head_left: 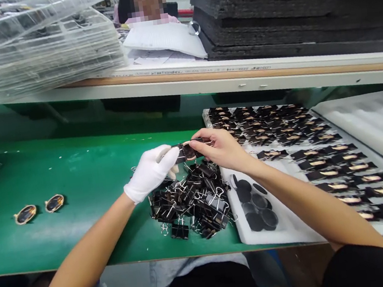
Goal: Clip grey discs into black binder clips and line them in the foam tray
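Note:
My left hand point(154, 170), in a white glove, is closed on the left side of a small round piece point(189, 151) with black binder clips on it. My bare right hand point(219, 148) pinches the clip on its right side. Below both hands lies a heap of black binder clips point(194, 200) with silver wire handles. Two gold-rimmed oval pieces point(25, 214) rest on the green table at the left. On the right, a white foam tray point(292, 231) holds rows of clipped pieces point(336, 170) and several dark round discs point(257, 205).
A shelf edge point(183, 85) crosses above the table. Clear plastic trays point(40, 55) and black foam sheets point(284, 16) are stacked on it, with a white packet point(165, 38) between. Another foam tray point(374, 122) lies far right. A person sits beyond.

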{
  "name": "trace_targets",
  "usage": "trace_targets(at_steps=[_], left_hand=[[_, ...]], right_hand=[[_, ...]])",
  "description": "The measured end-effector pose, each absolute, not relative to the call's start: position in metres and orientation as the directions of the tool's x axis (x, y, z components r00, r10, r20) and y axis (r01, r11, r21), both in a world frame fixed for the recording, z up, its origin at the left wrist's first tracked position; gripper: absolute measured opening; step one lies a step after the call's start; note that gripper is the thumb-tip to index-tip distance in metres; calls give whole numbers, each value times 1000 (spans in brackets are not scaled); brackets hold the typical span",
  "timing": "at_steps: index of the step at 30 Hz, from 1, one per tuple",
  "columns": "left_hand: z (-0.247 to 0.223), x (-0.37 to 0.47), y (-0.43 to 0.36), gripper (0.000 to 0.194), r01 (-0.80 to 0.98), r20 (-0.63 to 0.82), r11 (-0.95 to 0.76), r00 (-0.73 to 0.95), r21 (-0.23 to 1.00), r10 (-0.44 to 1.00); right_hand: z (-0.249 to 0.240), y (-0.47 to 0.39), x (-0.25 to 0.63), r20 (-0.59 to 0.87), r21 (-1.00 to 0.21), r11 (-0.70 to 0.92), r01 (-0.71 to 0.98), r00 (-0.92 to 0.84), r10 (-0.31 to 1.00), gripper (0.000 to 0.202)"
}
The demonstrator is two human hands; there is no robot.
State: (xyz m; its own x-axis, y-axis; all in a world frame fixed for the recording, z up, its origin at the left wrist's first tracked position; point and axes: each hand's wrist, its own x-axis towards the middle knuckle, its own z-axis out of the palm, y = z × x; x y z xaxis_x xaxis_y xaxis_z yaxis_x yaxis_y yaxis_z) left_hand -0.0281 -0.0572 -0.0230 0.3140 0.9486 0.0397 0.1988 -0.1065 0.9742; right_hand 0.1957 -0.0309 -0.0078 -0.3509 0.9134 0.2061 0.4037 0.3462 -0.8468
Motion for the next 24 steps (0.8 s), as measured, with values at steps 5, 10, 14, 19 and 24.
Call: trace_targets(at_steps=[5, 10, 14, 19, 24], left_hand=[[-20, -28, -60, 46, 260, 42, -137, 339, 956, 940], [-20, -33, -62, 36, 440, 24, -297, 527, 847, 849], [-21, -43, -62, 45, 343, 98, -338, 560, 876, 823], [-14, -52, -53, 36, 258, 149, -225, 284, 940, 947], [-9, -49, -48, 33, 262, 112, -171, 224, 950, 968]], right_hand=[[-10, -36, 203, 192, -827, 355, 437, -374, 907, 38], [6, -55, 223, 115, -784, 437, 441, -588, 801, 25], [28, -76, 268, 94, -709, 437, 553, -540, 836, 18], [35, -87, 363, 90, -549, 346, 761, -357, 930, 22], [-3, -96, 422, 61, -442, 222, 869, -218, 974, 21]])
